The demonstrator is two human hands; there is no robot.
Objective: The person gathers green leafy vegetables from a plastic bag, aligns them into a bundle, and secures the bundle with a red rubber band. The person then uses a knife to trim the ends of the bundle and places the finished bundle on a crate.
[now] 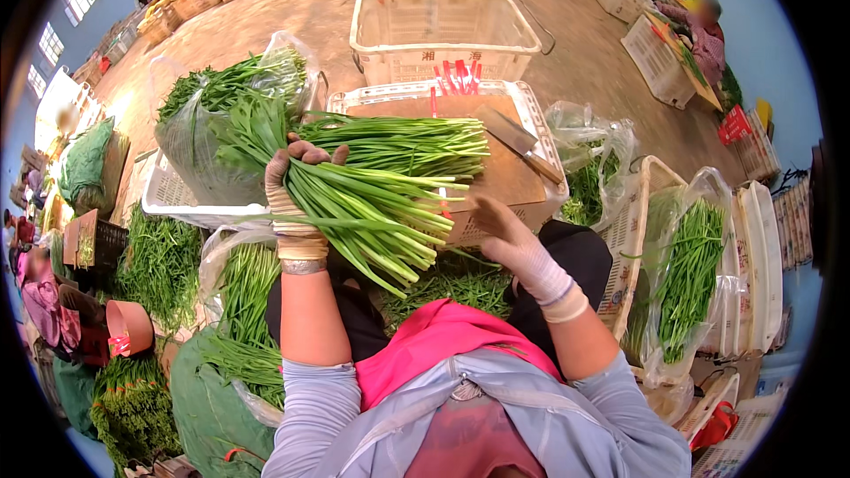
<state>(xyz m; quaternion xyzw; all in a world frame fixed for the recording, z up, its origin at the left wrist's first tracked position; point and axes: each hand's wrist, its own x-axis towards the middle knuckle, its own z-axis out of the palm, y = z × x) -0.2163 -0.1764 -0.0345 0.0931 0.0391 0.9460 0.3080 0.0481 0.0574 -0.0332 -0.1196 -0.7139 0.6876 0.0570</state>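
My gloved left hand [299,179] is closed around a loose bunch of green garlic chives [372,212], whose pale stem ends fan out to the right. My gloved right hand [514,239] is just right of those ends, its fingers apart and nothing in it. Behind the held bunch, a second bunch of chives [412,139] lies on a brown board [511,179] set over an upturned white plastic crate [531,96]. A cleaver [511,133] with a wooden handle rests on the board, at its right. Red strips [458,76] stand at the crate's far edge.
An open white crate [445,50] stands beyond the board. At left, a plastic bag of chives [212,146] sits in a white basket [199,212]. Another bagged bunch [690,272] lies at right. Chive trimmings [451,295] cover the floor between my legs. People sit at both sides.
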